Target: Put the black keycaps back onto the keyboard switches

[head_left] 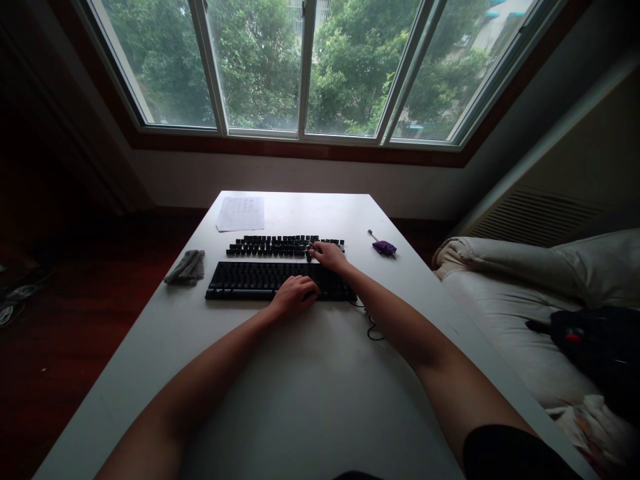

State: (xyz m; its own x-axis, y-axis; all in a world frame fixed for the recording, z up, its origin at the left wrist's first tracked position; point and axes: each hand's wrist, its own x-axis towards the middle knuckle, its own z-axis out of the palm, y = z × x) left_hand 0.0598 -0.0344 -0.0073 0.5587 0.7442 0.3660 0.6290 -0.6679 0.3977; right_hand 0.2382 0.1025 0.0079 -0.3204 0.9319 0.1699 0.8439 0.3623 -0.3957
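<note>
Left hand (pixel 295 295): curled on my keyboard (pixel 240 280).
Right hand (pixel 327 255): touching the keycaps (pixel 270 246) row.
Grip: I cannot tell for either.

The room is lit dimly by daylight from the window (pixel 305 67). The floor and side walls are sunk in shadow. Straight edges are bowed by wide-angle distortion.

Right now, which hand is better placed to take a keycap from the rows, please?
Probably the right hand: it touches the keycap rows, while the left hand rests on the keyboard.
</note>
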